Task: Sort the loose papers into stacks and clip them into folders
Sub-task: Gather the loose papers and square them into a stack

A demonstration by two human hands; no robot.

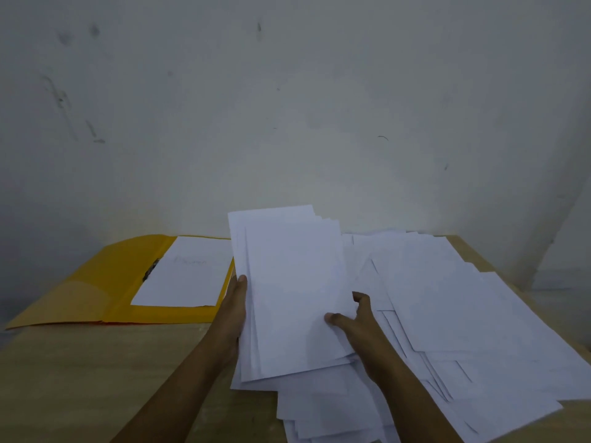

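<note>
The person is holding a bundle of papers [287, 292] at frame centre, left hand [235, 302] gripping its left edge, right hand [351, 318] pinching its lower right. Its long axis is running toward the wall, tilted slightly left. Uneven sheets could be slipping loose onto the scattered papers [447, 314] beside the yellow folder [96, 289].

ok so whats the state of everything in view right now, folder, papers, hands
yellow folder: lying open on the table, one sheet inside
folder clip: at the sheet's left edge; cannot tell if clamped
sheet in folder: flat, faint writing
held stack: lifted and tilted, edges uneven
loose papers: spread in an overlapping pile on the table
left hand: grips stack's left edge
right hand: grips stack's right edge, thumb on top
</note>
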